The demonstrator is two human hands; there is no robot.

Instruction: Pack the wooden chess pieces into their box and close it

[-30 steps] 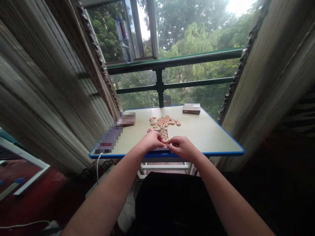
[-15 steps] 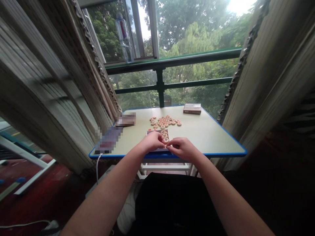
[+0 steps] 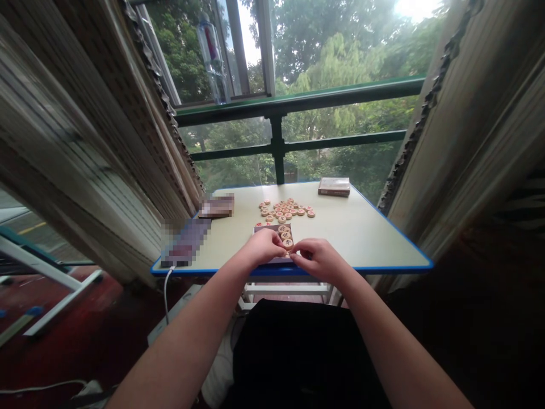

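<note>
A pale table (image 3: 361, 238) with a blue rim stands before a window at twelve o'clock, where a dark green railing (image 3: 340, 100) crosses in front of trees; one plastic bottle (image 3: 214, 65) stands at the railing, toward eleven. Two striped curtains frame the view, a left curtain (image 3: 97, 108) at ten and a right curtain (image 3: 464, 136) at two, and the floor (image 3: 46, 312) at eight is dark red. Near the table's six o'clock edge lies one shallow box (image 3: 275, 228), its far edge running nine to three; the hands hide too much of it to tell its long axis. Inside, at its three o'clock side, a row of Chinese chess pieces (image 3: 288, 243) runs from twelve toward six, slanting slightly toward five: three show plainly and a fourth partly, their round faces up. The left hand (image 3: 269, 244) reaches over the box and the right hand (image 3: 315, 254) comes from four, each with fingertips drawn close together by the nearest piece; whether either grips it, I cannot tell. Two red-marked pieces (image 3: 258, 224) show at the box's eleven o'clock edge, and roughly twenty loose pieces (image 3: 282, 218) cluster at twelve. One closed case (image 3: 334, 186) lies at one o'clock, two blurred objects (image 3: 187, 241) at ten.
</note>
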